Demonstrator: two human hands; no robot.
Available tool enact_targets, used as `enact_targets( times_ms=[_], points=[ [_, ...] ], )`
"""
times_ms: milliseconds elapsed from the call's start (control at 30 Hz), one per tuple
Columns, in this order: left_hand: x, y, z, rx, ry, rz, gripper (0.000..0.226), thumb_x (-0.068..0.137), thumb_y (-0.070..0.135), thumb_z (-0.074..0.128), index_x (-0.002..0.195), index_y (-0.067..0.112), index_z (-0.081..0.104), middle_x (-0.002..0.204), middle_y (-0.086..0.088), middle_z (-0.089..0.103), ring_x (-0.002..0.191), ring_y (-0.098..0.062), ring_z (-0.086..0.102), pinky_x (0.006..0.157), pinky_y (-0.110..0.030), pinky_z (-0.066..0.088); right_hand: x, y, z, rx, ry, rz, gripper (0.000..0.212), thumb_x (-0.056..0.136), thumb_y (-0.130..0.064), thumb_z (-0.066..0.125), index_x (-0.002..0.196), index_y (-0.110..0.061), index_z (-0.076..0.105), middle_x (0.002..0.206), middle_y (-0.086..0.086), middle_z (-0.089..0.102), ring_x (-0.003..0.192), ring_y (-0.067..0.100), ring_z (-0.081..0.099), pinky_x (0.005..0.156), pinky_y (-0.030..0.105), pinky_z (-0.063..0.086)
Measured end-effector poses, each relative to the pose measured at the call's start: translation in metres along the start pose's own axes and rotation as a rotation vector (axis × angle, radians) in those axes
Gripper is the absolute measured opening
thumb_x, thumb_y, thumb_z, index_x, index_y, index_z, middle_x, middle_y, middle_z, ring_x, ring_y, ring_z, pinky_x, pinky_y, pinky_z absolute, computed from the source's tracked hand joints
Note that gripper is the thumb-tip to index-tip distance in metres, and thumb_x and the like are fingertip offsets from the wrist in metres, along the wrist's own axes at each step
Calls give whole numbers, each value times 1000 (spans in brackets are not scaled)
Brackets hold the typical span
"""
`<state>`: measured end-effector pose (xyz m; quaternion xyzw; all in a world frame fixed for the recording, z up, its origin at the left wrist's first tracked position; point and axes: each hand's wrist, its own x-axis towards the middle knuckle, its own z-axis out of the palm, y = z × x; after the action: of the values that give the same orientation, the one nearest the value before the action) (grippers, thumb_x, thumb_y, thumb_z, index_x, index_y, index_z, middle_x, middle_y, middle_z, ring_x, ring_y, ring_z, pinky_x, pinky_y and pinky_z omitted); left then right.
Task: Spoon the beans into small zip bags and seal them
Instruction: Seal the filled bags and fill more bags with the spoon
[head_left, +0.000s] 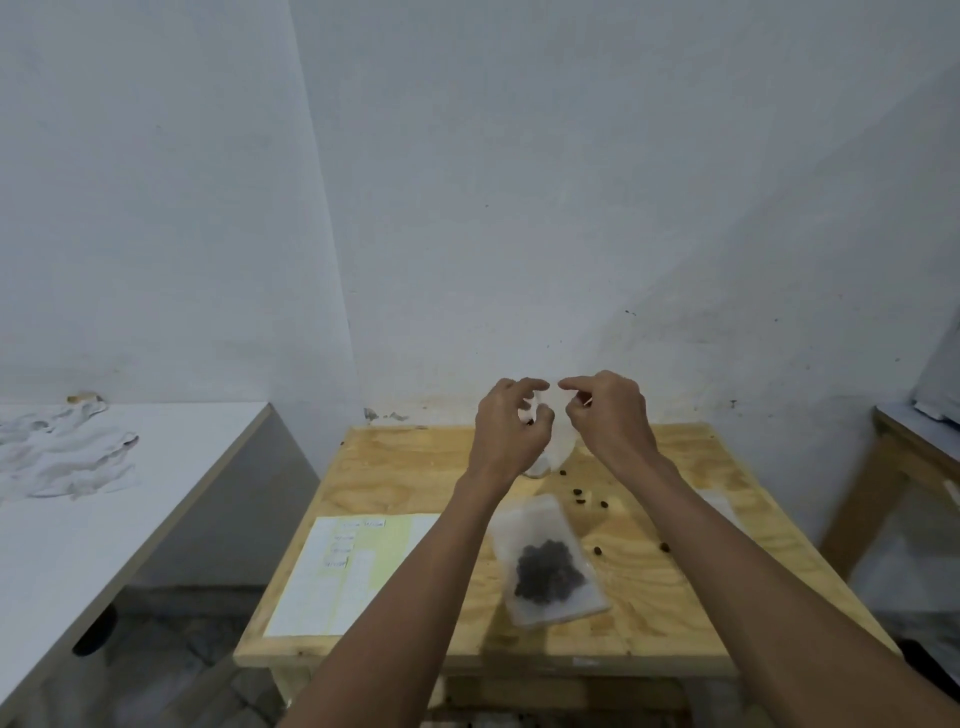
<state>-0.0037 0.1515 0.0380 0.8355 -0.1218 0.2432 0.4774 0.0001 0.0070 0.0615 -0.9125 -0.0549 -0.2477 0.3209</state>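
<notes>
A filled zip bag (548, 564) of dark beans lies flat on the plywood table (415, 467), well below both hands and between the 2 forearms. Loose beans (579, 496) are scattered just beyond it, beneath the right wrist. A paper sheet (343, 566) lies beside the left forearm. Above the table's far edge, the left hand (511, 428) and right hand (608, 418) pinch a clear empty bag (550, 441) between curled fingers. The bag's top blurs against the wall; its contents cannot be made out.
</notes>
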Motion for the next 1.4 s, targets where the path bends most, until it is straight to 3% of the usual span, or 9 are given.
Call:
enact_targets(
  times_ms=[167, 333, 467, 633, 733, 900, 1033, 1300, 1400],
  points=[
    [5, -8, -9, 65, -172, 231, 79, 75, 49, 85, 137, 20, 45, 149, 6, 41, 153, -11, 18, 118, -31, 27, 8, -9, -13, 228, -62, -43, 32, 92, -4, 65, 116, -21, 78, 92, -6, 71, 79, 8, 65, 75, 15, 51],
    [-1, -9, -17, 46, 24, 271, 82, 70, 49, 88, 131, 18, 43, 131, 4, 49, 119, -7, 49, 93, -34, 48, 8, -16, -21, 599, -199, 95, 30, 89, 1, 69, 110, -16, 80, 87, 2, 73, 78, 18, 72, 72, 25, 61],
    [-7, -15, -21, -2, 7, 181, 113, 64, 59, 89, 151, 19, 29, 137, 3, 50, 124, -9, 50, 98, -20, 44, 5, -13, -18, 772, -286, 174, 26, 90, 2, 66, 106, -13, 80, 87, 8, 71, 80, 17, 71, 77, 30, 62],
    [-12, -22, -20, 28, 31, 109, 108, 61, 65, 86, 145, 16, 42, 133, 6, 54, 121, -8, 52, 98, -28, 47, 2, -10, -5, 889, -303, 267, 25, 91, 1, 63, 105, -12, 80, 88, 11, 72, 75, 20, 70, 74, 33, 62],
    [-11, -28, -20, -3, 76, 38, 100, 58, 69, 80, 138, 16, 50, 124, 7, 56, 112, -8, 54, 93, -27, 48, 4, -3, 3, 933, -229, 401, 15, 93, -7, 68, 105, -6, 77, 89, 13, 73, 69, 22, 72, 69, 32, 62],
    [-9, -53, -23, 19, 86, -84, 102, 55, 69, 84, 137, 16, 53, 125, 6, 55, 114, -11, 54, 95, -27, 46, 5, 32, 31, 935, 179, 889, 12, 90, -9, 73, 89, 1, 67, 79, 14, 67, 61, 22, 68, 60, 31, 60],
    [-6, -72, -20, 55, 40, -187, 114, 49, 80, 78, 139, 14, 54, 130, 5, 56, 116, -12, 55, 97, -30, 48, -1, 60, 59, 985, 200, 1123, 26, 89, 0, 71, 112, 8, 63, 88, 16, 65, 67, 22, 67, 79, 40, 63],
    [9, -98, 5, 108, -90, -300, 102, 59, 67, 84, 141, 15, 52, 130, 3, 56, 117, -14, 55, 94, -32, 49, 18, 76, 95, 1090, 165, 1152, 28, 92, 6, 66, 120, 11, 63, 103, 20, 67, 75, 21, 66, 88, 36, 60],
    [16, -105, 15, 131, -114, -295, 99, 62, 65, 85, 140, 15, 51, 133, 1, 55, 118, -15, 55, 95, -33, 49, 28, 80, 106, 1062, 193, 1129, 25, 94, 5, 63, 118, 11, 63, 114, 25, 69, 80, 25, 71, 75, 32, 61]
  ],
)
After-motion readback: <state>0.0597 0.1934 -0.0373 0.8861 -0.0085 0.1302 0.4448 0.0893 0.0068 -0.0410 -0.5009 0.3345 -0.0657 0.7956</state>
